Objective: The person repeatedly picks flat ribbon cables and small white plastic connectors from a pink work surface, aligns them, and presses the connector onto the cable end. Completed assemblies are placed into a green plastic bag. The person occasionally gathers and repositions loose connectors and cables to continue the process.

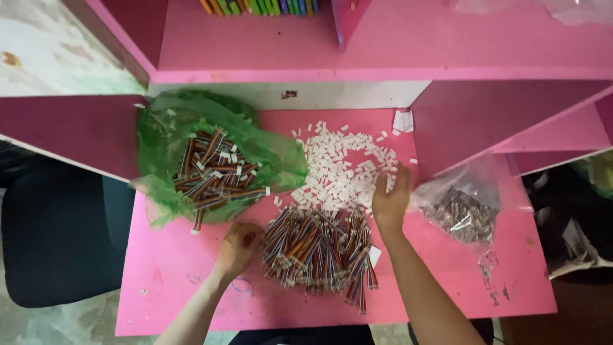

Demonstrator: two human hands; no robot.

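Right hand [391,199]: fingers spread, blurred by motion, palm down at the edge where the white tabs [341,167] meet the pile [319,250] of striped cable pieces. Fingertips lie on or just above the tabs; I can't tell if anything is pinched between them. Looks open, nothing visibly held.

Left hand [239,246]: loosely curled, knuckles up, resting on the pink table [191,300] just left of the pile, touching or nearly touching its left edge. Fingers are tucked under, so I can't tell whether they hold a piece.

The pile sits front-centre on the table between the two hands, pieces mostly lying front to back, a few strays sticking out at the front right.

The tabs are scattered behind the pile, spread toward the back wall, with a small white stack [403,120] at the back right corner.

Green bag [166,137]: open, to the left behind the left hand, holding more striped pieces with white tabs on them.

Clear bag [469,185]: to the right of the right hand, near the table's right edge, holding darker striped pieces.

Pink shelf [383,45] above the table.
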